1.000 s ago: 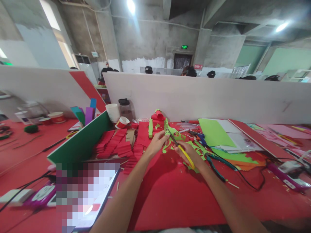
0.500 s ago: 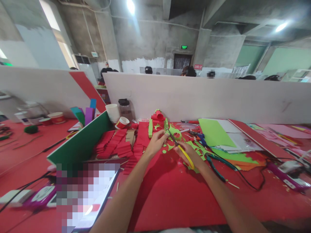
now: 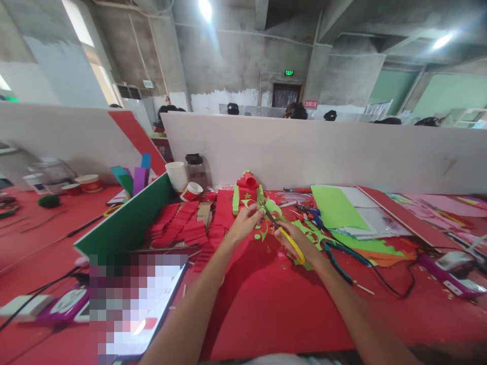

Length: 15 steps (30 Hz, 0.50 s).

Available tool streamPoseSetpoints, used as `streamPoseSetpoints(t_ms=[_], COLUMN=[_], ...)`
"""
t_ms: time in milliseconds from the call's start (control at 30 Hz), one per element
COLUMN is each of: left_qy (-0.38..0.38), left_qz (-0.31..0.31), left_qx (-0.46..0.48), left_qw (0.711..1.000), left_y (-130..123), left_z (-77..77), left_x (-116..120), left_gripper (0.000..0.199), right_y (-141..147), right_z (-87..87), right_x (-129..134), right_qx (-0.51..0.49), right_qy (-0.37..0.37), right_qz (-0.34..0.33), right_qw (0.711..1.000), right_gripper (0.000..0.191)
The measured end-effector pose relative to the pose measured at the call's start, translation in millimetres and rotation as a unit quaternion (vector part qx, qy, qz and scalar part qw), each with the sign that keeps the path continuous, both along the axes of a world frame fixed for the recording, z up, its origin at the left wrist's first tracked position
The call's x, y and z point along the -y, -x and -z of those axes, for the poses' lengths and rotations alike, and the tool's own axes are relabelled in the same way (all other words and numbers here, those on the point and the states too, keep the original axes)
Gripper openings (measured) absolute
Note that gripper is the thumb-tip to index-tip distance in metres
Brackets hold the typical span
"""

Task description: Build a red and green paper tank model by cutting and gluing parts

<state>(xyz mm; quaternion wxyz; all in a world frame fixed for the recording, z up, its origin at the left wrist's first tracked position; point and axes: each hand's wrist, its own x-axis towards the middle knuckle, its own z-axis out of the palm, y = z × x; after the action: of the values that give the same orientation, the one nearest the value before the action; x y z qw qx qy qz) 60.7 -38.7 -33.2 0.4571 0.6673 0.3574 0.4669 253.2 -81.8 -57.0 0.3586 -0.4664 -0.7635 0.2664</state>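
Note:
My right hand (image 3: 292, 238) is closed round the yellow handle of a pair of scissors (image 3: 291, 245), whose blades point up and left to my left hand. Pinched in my left hand (image 3: 247, 221) is a small piece of light green paper (image 3: 262, 208), at the scissor tips. Its exact outline is partly hidden by the fingers. Just beyond stands a red and green paper model (image 3: 247, 194) with a green star on its front and a red roll on top. Cut green paper scraps (image 3: 310, 234) with round holes lie beside and beneath my right hand.
Stacks of folded red paper (image 3: 167, 223) lie left, beside a green board (image 3: 122, 223). A tablet-like screen (image 3: 152, 309), partly pixelated, is at front left. Teal-handled pliers (image 3: 338, 266), a black cable and green sheets (image 3: 337, 207) lie right. A white partition (image 3: 304, 152) stands behind.
Both hands stay nearly in place. The green paper at my left fingers has shifted slightly against the scissor blades.

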Motion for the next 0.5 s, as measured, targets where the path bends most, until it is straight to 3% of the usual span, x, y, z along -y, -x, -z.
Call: streamPoseSetpoints(t_ms=[500], left_qy=[0.015], left_qz=[-0.008], left_qx=[-0.015], left_qw=[1.000], left_y=[0.4], left_z=[-3.9], left_x=[3.2], left_gripper=[0.030], right_y=[-3.9], right_z=[-2.0], right_x=[-3.3], right_qx=[0.029], right_qy=[-0.018], right_qz=[0.002], right_qw=[0.999], right_gripper=[0.042])
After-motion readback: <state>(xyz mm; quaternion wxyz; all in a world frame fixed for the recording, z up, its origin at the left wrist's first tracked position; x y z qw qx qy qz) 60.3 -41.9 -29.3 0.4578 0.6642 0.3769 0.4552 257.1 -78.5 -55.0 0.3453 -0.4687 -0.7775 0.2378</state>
